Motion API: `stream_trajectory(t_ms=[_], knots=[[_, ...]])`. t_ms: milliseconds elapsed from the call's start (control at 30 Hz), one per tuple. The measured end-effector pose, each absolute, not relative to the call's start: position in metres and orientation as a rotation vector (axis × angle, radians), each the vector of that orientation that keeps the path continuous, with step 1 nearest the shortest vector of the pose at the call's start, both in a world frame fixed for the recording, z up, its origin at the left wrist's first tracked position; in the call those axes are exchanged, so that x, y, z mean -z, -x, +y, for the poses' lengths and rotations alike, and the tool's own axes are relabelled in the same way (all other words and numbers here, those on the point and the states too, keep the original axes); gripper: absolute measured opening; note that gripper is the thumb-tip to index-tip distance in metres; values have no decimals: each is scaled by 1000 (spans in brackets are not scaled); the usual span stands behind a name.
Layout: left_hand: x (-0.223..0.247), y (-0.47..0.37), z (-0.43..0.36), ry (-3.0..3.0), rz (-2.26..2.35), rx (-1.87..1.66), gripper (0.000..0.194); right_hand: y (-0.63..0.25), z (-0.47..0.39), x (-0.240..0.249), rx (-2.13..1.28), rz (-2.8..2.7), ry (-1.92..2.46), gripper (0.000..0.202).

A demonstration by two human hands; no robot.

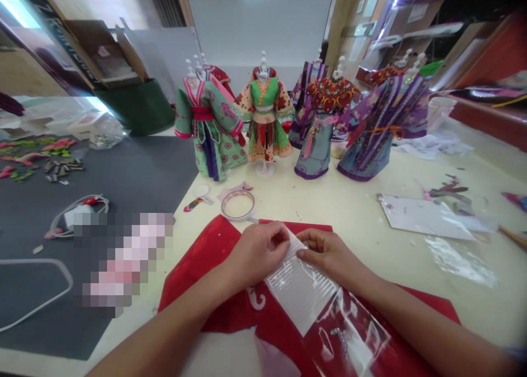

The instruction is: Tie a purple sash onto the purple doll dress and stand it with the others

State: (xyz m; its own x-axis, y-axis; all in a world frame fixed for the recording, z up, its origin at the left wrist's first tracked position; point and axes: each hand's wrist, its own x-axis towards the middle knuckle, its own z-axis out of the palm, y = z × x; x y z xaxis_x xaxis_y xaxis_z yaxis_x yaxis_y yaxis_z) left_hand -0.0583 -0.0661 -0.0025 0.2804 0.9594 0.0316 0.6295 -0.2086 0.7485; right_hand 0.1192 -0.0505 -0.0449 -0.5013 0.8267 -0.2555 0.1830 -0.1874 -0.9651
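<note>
Both my hands are at the top end of a clear plastic bag (349, 333) with a white printed sheet (304, 292) showing in it. The fingers of my left hand (263, 251) are pinched at the sheet's upper left edge. Across from it, my right hand (325, 251) grips the bag's upper right edge between thumb and fingers. Beneath the bag lies red fabric (197, 256) spread on the table. A white curled shape (257, 299) shows on the fabric, left of the sheet. Small items inside the bag's lower part are hard to make out.
Behind my hands stand a roll of tape (237, 204) and several small dressed mannequins (263, 113). A coiled white cable (80, 215) lies on the grey mat (135, 174) at left. On the right is a white card (424, 215).
</note>
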Motion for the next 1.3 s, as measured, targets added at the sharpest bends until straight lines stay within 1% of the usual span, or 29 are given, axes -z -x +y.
stream_trajectory(t_ms=[233,433,600,767,1100,1300], knots=[[1,63,-66,-1841,1376,-717,9,-119,-51,43,-1744,-1591,1208,20],[-1,70,-64,-1722,1288,-744,5,-119,-51,42,-1735,-1614,1195,18],[-5,78,-64,-1609,1180,-684,5,-119,-52,44,-1735,-1637,1190,16],[-11,83,-64,-1503,1091,-650,4,-120,-51,46,-1739,-1654,1196,19],[-20,88,-65,-1443,1031,-586,2,-117,-52,40,-1766,-1621,1229,18],[-20,93,-63,-1302,908,-578,7,-118,-51,43,-1734,-1672,1240,22]])
